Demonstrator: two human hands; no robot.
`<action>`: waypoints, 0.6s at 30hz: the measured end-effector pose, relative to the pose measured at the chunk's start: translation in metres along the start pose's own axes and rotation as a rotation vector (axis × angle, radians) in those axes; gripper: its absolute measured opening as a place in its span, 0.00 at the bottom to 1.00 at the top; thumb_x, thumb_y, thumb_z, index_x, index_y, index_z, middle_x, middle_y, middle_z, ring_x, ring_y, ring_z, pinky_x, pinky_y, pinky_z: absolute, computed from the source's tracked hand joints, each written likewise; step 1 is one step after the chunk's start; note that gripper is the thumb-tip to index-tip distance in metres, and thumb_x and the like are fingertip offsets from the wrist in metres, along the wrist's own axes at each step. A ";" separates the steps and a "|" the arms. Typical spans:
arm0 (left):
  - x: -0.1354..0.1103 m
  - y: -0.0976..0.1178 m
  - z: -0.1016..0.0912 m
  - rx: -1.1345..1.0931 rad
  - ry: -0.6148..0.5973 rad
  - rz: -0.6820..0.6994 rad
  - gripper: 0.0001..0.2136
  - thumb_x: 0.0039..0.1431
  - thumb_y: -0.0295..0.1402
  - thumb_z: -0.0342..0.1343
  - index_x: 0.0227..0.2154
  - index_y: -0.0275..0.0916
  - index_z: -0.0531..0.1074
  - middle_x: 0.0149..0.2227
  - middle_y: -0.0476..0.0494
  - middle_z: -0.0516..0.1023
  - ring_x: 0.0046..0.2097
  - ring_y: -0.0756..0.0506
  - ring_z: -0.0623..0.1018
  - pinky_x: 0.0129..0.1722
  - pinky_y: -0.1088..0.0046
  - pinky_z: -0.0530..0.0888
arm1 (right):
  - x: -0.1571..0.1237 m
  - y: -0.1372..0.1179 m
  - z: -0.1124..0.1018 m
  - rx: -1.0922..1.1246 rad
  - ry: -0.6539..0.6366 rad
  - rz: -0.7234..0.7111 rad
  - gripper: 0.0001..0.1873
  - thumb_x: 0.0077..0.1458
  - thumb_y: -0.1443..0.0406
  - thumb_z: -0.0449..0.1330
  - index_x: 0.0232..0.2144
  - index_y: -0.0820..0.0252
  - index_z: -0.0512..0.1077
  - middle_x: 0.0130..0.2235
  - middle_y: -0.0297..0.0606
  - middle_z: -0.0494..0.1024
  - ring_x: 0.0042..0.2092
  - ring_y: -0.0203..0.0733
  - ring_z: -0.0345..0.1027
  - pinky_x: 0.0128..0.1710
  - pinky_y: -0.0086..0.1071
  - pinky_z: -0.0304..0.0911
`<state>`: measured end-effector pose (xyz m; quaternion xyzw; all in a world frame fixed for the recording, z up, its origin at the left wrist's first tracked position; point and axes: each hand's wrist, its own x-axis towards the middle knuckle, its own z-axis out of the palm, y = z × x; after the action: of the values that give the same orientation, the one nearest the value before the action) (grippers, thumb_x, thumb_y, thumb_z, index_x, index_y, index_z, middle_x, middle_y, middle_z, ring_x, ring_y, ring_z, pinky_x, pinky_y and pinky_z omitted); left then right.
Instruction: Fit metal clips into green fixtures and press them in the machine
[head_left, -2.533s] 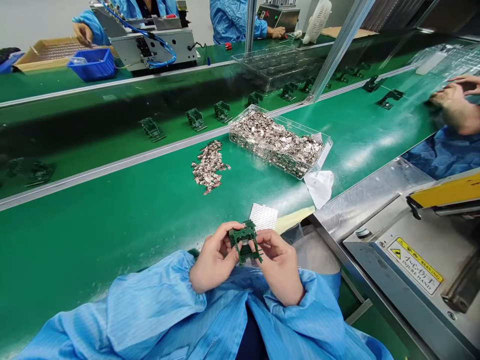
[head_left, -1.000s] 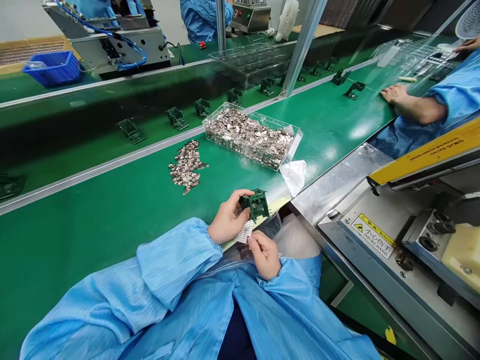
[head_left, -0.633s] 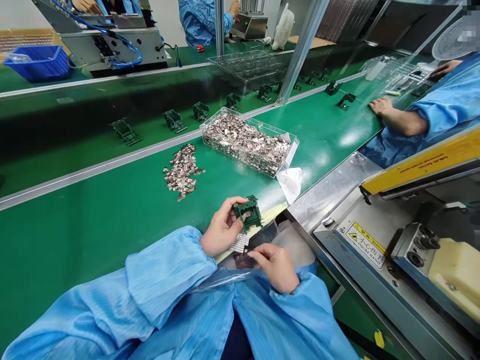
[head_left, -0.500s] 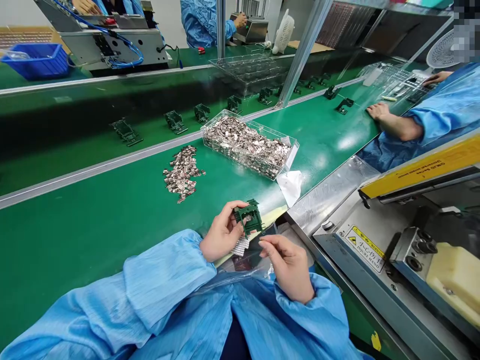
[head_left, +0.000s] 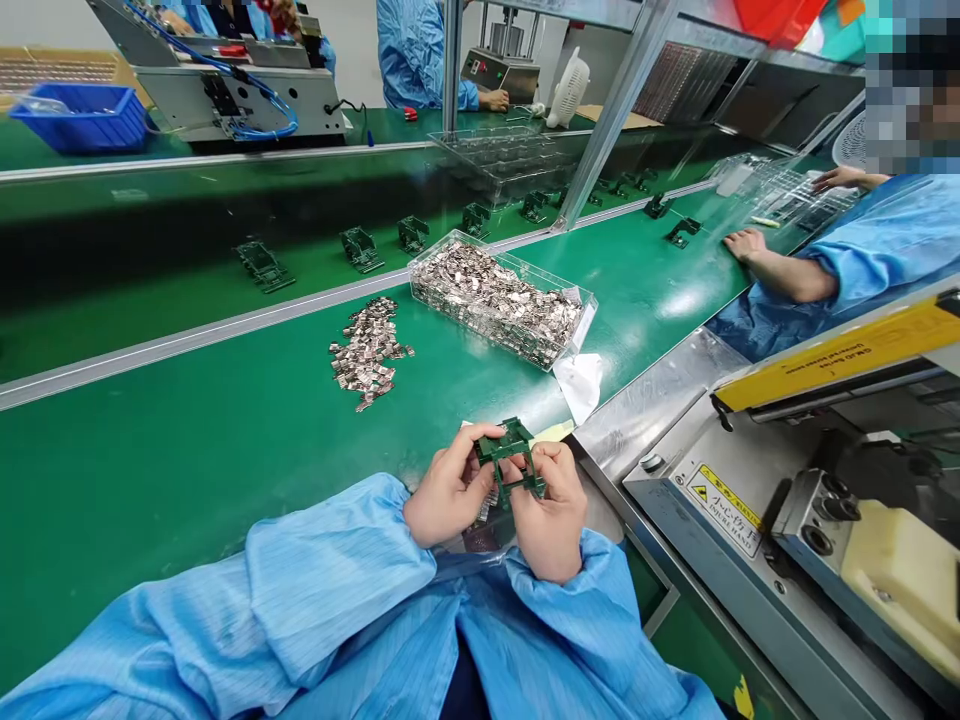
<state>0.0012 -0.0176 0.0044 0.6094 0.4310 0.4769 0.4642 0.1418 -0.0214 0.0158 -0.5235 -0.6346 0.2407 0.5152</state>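
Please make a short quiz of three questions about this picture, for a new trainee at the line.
1. True or false: both hands hold the green plastic fixture.
2. Where do most of the small metal parts lie?
A. in the blue bin
B. in the clear plastic box
C. on the machine with the yellow warning label
3. Fill in: a loose pile of metal parts lies on the green ____, to the left of the clear box.

Key
1. True: the left hand and the right hand grip it from either side.
2. B
3. table
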 end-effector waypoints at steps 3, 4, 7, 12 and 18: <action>-0.001 -0.003 0.000 0.062 -0.012 0.035 0.14 0.65 0.36 0.49 0.52 0.40 0.64 0.31 0.47 0.72 0.27 0.51 0.69 0.27 0.77 0.66 | 0.001 0.003 0.004 0.128 0.040 0.090 0.09 0.54 0.62 0.64 0.25 0.57 0.71 0.35 0.36 0.68 0.36 0.41 0.65 0.33 0.33 0.62; -0.001 -0.004 0.000 0.065 -0.015 0.041 0.14 0.65 0.36 0.49 0.52 0.40 0.64 0.32 0.47 0.72 0.28 0.51 0.70 0.28 0.77 0.67 | 0.002 0.005 0.005 0.192 0.047 0.128 0.10 0.53 0.61 0.65 0.24 0.57 0.70 0.36 0.37 0.68 0.37 0.41 0.65 0.33 0.32 0.62; -0.001 -0.004 -0.001 0.056 -0.044 0.028 0.15 0.66 0.38 0.49 0.53 0.40 0.64 0.36 0.44 0.73 0.33 0.49 0.73 0.33 0.74 0.70 | 0.003 0.010 0.001 0.384 -0.018 0.262 0.13 0.51 0.58 0.67 0.26 0.58 0.68 0.37 0.37 0.70 0.37 0.42 0.67 0.32 0.32 0.64; -0.002 0.019 -0.006 0.033 -0.131 -0.075 0.15 0.66 0.37 0.48 0.53 0.41 0.61 0.45 0.40 0.73 0.39 0.46 0.76 0.38 0.72 0.74 | -0.004 0.009 -0.037 0.331 -0.202 0.143 0.28 0.53 0.62 0.67 0.55 0.51 0.65 0.58 0.44 0.67 0.57 0.51 0.62 0.47 0.39 0.66; 0.018 0.073 0.007 0.103 -0.747 -0.097 0.22 0.63 0.36 0.53 0.59 0.42 0.60 0.38 0.45 0.77 0.33 0.48 0.77 0.34 0.74 0.74 | -0.024 -0.007 -0.121 0.238 -0.297 -0.154 0.32 0.52 0.60 0.68 0.58 0.49 0.65 0.54 0.42 0.73 0.54 0.51 0.66 0.54 0.44 0.65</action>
<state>0.0172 -0.0160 0.0782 0.7426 0.2839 0.1769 0.5802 0.2463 -0.0735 0.0546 -0.3675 -0.7089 0.3483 0.4911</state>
